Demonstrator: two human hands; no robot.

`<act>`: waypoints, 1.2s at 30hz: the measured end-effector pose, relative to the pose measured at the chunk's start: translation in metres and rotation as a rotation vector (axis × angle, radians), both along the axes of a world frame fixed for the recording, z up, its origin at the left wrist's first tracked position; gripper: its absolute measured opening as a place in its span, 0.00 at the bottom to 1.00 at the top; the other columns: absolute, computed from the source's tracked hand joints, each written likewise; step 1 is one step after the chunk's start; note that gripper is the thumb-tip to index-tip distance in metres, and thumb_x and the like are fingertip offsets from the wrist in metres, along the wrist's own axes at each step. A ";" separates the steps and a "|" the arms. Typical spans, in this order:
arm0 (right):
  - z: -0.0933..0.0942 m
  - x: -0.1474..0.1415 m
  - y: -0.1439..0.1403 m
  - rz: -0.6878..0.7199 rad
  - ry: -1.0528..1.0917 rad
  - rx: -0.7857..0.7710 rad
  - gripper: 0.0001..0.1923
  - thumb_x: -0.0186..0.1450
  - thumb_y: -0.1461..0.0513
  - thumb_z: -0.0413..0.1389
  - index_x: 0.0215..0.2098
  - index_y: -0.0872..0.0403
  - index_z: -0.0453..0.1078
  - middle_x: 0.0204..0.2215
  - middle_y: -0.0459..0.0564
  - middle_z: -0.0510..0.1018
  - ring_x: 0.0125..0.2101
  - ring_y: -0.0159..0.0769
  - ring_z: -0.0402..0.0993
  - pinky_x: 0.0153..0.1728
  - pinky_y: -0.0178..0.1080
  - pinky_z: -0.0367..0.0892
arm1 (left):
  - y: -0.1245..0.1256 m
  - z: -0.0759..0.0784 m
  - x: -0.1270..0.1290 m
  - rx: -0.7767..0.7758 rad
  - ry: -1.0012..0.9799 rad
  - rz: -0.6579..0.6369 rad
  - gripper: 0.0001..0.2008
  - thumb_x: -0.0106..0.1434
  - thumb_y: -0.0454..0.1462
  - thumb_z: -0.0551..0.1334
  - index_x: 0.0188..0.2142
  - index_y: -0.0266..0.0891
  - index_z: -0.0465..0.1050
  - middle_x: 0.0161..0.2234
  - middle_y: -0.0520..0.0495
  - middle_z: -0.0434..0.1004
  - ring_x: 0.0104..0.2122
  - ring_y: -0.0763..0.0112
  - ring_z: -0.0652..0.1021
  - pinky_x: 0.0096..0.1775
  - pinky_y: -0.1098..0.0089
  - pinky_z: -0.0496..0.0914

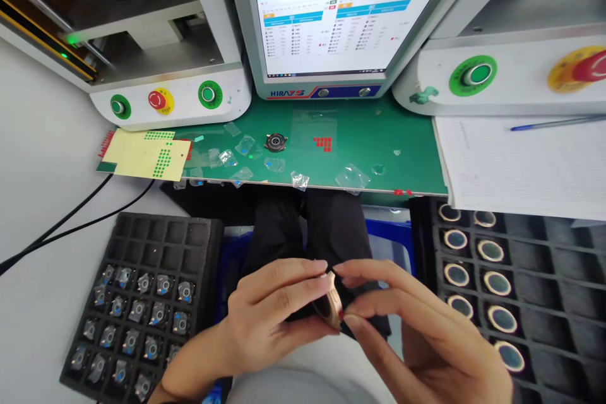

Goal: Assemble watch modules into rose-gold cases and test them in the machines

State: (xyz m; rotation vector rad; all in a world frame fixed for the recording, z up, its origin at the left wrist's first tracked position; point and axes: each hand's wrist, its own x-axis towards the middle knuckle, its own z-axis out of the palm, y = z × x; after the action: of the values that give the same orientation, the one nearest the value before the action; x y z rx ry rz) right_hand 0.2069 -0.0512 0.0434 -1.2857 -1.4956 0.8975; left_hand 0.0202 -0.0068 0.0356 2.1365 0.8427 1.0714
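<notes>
so both hands are pinching this little rose-gold round case over the lap, left hand fingers closed round its back, right hand fingertips gripping its edge, with a black tray of small parts on the left

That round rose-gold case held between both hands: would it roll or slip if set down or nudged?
The rose-gold case looks rigid and metallic, so probably stiff. Its round rim could let it roll if stood on edge. The smooth finish looks slippery; both the left hand and right hand pinch it by fingertips.
</notes>
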 end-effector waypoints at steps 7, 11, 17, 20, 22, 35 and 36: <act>-0.009 0.002 0.007 0.136 0.397 -0.339 0.08 0.65 0.63 0.59 0.27 0.52 0.68 0.36 0.50 0.76 0.36 0.35 0.76 0.38 0.36 0.73 | 0.002 -0.001 0.000 -0.024 -0.060 -0.053 0.21 0.64 0.35 0.69 0.55 0.36 0.72 0.46 0.38 0.81 0.42 0.63 0.83 0.41 0.67 0.81; -0.025 -0.019 0.012 0.212 0.758 -0.577 0.18 0.58 0.59 0.67 0.27 0.52 0.60 0.34 0.45 0.71 0.32 0.31 0.70 0.33 0.33 0.70 | 0.000 -0.010 0.008 -0.118 -0.166 -0.121 0.08 0.67 0.32 0.65 0.46 0.35 0.78 0.38 0.40 0.84 0.37 0.64 0.83 0.40 0.66 0.81; -0.043 -0.034 0.010 0.112 0.967 -0.648 0.20 0.56 0.55 0.69 0.31 0.51 0.61 0.31 0.42 0.70 0.30 0.28 0.69 0.32 0.30 0.70 | -0.003 -0.034 0.026 -0.564 -0.472 0.038 0.03 0.60 0.32 0.72 0.34 0.41 0.83 0.30 0.47 0.84 0.30 0.69 0.83 0.36 0.71 0.80; -0.041 -0.012 0.014 0.164 0.892 -0.619 0.20 0.61 0.48 0.64 0.45 0.48 0.69 0.39 0.49 0.75 0.38 0.34 0.74 0.38 0.35 0.73 | 0.004 -0.038 0.027 -0.815 -0.703 0.122 0.07 0.56 0.32 0.75 0.32 0.45 0.83 0.30 0.52 0.83 0.31 0.75 0.83 0.35 0.78 0.79; -0.037 0.004 0.018 0.118 0.818 -0.575 0.16 0.64 0.49 0.61 0.44 0.49 0.73 0.42 0.51 0.77 0.40 0.36 0.76 0.39 0.36 0.74 | 0.009 -0.037 0.026 -0.988 -0.844 0.117 0.07 0.54 0.34 0.76 0.31 0.46 0.83 0.31 0.54 0.82 0.30 0.77 0.82 0.33 0.81 0.78; -0.018 -0.019 0.012 -0.141 0.607 -0.270 0.18 0.57 0.69 0.65 0.42 0.47 0.70 0.31 0.43 0.80 0.30 0.31 0.80 0.32 0.32 0.78 | 0.002 -0.031 0.028 -0.938 -0.754 0.209 0.08 0.56 0.39 0.75 0.33 0.46 0.80 0.32 0.54 0.77 0.28 0.76 0.79 0.27 0.78 0.76; -0.018 -0.019 0.012 -0.153 0.597 -0.272 0.18 0.57 0.69 0.65 0.43 0.47 0.68 0.30 0.42 0.80 0.29 0.30 0.80 0.32 0.31 0.78 | 0.001 -0.031 0.028 -0.843 -0.695 0.219 0.06 0.58 0.38 0.74 0.34 0.46 0.80 0.33 0.53 0.77 0.28 0.75 0.79 0.28 0.77 0.77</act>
State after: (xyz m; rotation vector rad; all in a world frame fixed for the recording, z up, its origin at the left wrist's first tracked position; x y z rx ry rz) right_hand 0.1874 -0.0390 0.0258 -1.1601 -0.8190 1.2758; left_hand 0.0481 -0.0056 0.0050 0.9068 0.9485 1.1685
